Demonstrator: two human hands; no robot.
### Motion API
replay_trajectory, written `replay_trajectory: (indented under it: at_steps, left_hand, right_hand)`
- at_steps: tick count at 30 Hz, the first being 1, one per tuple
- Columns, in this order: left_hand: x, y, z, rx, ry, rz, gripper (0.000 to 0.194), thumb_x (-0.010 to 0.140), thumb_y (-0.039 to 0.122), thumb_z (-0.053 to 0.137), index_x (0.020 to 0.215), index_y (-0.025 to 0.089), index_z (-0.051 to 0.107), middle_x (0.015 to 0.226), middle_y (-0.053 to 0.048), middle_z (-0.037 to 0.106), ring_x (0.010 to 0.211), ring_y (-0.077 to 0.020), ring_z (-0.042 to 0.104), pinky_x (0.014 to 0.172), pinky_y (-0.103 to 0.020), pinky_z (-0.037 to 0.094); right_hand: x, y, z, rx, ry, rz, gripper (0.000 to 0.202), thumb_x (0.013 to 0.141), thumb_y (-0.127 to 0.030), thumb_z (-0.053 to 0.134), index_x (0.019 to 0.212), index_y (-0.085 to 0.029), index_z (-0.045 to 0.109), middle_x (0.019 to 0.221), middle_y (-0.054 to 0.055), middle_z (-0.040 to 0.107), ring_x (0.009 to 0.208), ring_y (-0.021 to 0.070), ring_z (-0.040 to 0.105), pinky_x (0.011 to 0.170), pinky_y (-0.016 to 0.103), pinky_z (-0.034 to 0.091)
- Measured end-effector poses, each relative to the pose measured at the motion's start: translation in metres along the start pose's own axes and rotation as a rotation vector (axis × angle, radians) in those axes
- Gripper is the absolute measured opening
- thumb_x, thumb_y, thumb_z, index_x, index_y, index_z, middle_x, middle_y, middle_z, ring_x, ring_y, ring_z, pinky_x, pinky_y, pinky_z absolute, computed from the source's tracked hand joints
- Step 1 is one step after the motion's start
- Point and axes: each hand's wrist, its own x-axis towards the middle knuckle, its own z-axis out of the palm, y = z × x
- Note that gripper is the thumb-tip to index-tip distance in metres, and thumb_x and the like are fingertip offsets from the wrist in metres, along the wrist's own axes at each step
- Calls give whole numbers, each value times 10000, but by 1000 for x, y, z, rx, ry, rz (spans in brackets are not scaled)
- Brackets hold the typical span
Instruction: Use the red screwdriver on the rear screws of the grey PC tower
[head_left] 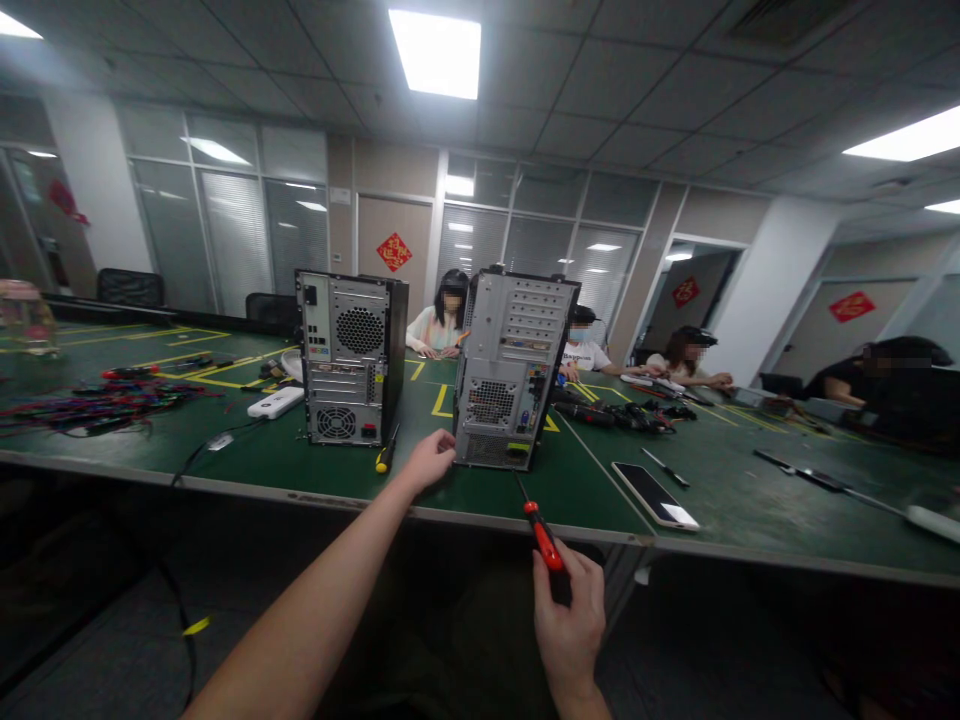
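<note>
A grey computer case (495,400) stands upright on the green table, its rear panel with slots, ports and a vent facing me. My left hand (433,458) is at its lower left edge, fingers bent in against the side; the fingertips are partly hidden. In my right hand (574,610), just off the table's front edge, is a red and black screwdriver (543,536). Its thin shaft points up towards the bottom of the case, and I cannot tell whether the tip touches. To the left stands a second computer case (341,390), also rear side towards me.
A yellow screwdriver (385,456) lies between the cases. Left are a white power strip (274,403) and tangled cables (112,400). On the right lie a phone (654,494), a small tool (664,467) and black cables (622,412). Several people sit across the table (555,505).
</note>
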Motion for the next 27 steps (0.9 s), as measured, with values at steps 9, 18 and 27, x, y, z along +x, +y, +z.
replay_trajectory:
  at_steps: [9, 18, 27]
  left_hand:
    - [-2, 5, -2, -2, -6, -9, 177, 827, 171, 599, 986, 183, 677, 961, -32, 733, 870, -164, 670, 783, -259, 515]
    - [-5, 11, -5, 26, -8, -22, 167, 834, 175, 595, 982, 179, 672, 986, -43, 734, 877, -172, 673, 821, -278, 525]
    - [-2, 4, -1, 17, 5, -3, 166, 829, 182, 600, 976, 178, 677, 948, -33, 724, 836, -161, 665, 844, -284, 530]
  right_hand:
    - [3, 4, -3, -6, 38, 53, 205, 924, -349, 761, 996, -169, 696, 988, 76, 669, 884, 194, 672, 791, 323, 561]
    - [2, -3, -1, 36, -30, -14, 232, 967, -232, 682, 1192, -193, 719, 1100, 105, 658, 987, 211, 682, 868, 358, 583]
    - [-1, -4, 0, 35, -8, 5, 250, 965, -229, 678, 1206, -162, 695, 1125, 132, 704, 1035, 242, 698, 897, 390, 583]
